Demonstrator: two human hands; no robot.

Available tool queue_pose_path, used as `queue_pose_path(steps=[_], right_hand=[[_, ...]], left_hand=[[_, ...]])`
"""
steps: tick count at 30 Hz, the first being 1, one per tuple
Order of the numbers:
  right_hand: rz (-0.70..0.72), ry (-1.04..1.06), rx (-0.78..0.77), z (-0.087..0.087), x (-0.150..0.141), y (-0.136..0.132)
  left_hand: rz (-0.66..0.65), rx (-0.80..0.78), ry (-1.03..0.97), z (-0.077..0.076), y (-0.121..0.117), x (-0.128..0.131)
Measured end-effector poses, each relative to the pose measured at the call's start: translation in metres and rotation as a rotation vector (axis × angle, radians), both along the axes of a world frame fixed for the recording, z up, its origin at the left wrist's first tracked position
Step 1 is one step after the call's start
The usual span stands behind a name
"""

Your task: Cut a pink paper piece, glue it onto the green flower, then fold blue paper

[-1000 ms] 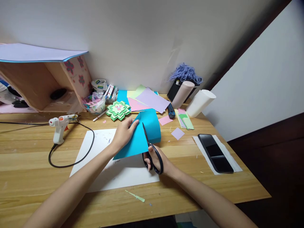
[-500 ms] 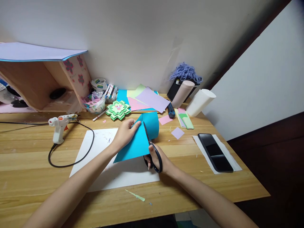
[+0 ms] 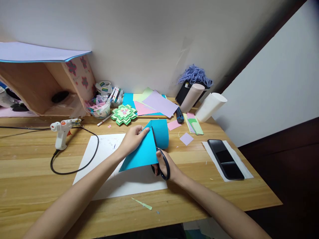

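Observation:
My left hand (image 3: 134, 138) pinches a sheet of bright blue paper (image 3: 142, 154) near its upper edge, thumb on top. The black-handled scissors (image 3: 164, 168) are in my right hand (image 3: 164, 164), with my thumb and fingers through the loops. Their dark blades lie along a cut in the blue paper, pointing up toward my left thumb. To the right of the blades, the cut part of the paper curls over. Beneath it all, a white sheet (image 3: 134, 186) with small ink marks lies on the wooden table (image 3: 189, 199).
A white glue gun (image 3: 61, 132) with a looping black cable stands left. Behind are a green layered paper flower (image 3: 124, 115), a stack of coloured paper (image 3: 160, 103), a cup of scraps (image 3: 99, 111) and two paper rolls (image 3: 210, 107). On the right lies a phone (image 3: 225, 159).
The scissors and the blue paper have shifted very slightly, and the curled part sits a little farther right. Both hands keep their hold.

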State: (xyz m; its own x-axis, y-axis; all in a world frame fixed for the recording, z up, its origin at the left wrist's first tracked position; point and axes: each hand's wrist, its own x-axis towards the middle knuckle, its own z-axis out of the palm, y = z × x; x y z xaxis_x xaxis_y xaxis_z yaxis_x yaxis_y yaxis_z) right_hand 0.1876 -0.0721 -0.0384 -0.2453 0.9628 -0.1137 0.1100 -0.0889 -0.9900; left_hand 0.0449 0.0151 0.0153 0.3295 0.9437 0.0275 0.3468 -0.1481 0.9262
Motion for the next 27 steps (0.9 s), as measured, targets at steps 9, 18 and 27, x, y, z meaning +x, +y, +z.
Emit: queue_pose_path(steps=[9,18,27], right_hand=[[-0.060,0.000,-0.035,-0.0017,-0.0012,0.0004],[-0.011,-0.001,-0.080,0.0050,-0.0025,-0.0005],[-0.001,-0.048,0.033,0.0043,-0.0015,-0.0016]], left_hand=[[-0.013,-0.026,-0.019,-0.0019,-0.0020,0.0021],[0.000,0.059,-0.048,-0.0032,0.0024,-0.0016],[0.036,0.110,0.048,-0.0075,-0.0064,0.0035]])
